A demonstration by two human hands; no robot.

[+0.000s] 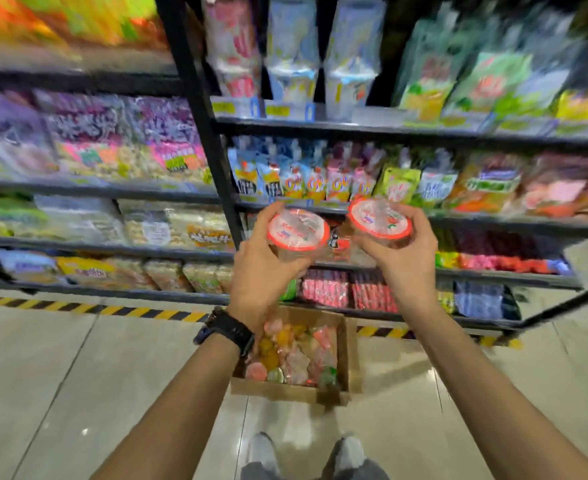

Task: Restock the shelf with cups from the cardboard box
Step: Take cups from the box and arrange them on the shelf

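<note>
Two red-rimmed cups are held up before the shelf (pixel 389 128): the left cup (pixel 297 230) is gripped by the left hand (pixel 261 268) and the right cup (pixel 379 218) by the right hand (pixel 406 261). Fingers are curled round each side wall, with the sealed lids turned to the camera. The cardboard box (pixel 347 358) is seen on the floor at 6 o'clock of the hands, with loose cups (pixel 292 355) inside. The cups are judged light, thin-walled and a bit squashy, with a film lid that is easily punctured. They are best taken round the wall under the rim, without hard squeezing.
</note>
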